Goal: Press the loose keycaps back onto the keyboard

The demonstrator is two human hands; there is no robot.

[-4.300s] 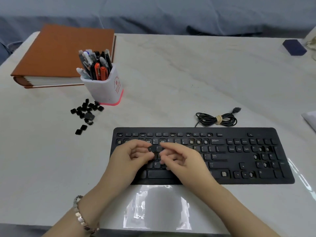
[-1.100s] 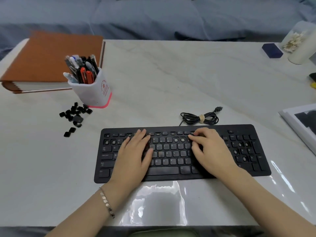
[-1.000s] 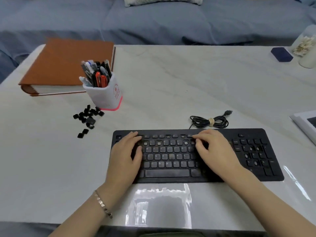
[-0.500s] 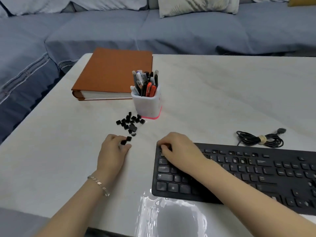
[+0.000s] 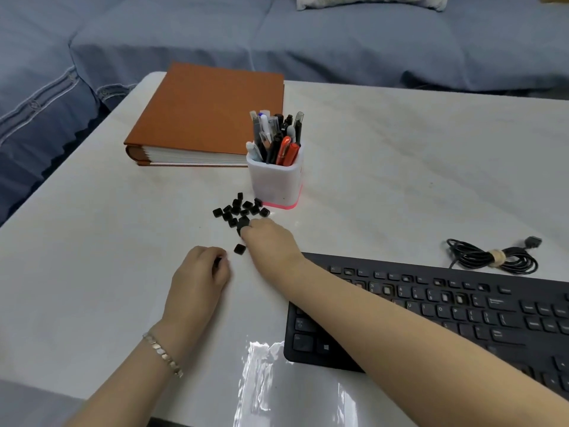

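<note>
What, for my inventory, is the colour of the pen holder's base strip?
Pink-red base strip, clearest in the head view.

Home living room: blue sofa [image 5: 338, 41], cushion [image 5: 369, 1] behind white table [image 5: 431, 149].

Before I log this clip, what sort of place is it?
Probably a home living room: a blue sofa with a cushion stands right behind the white table, which serves as a desk with a keyboard and pen cup.

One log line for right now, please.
left hand: pinches keycap | right hand: fingertips at keycap pile | keyboard: keys missing
</note>
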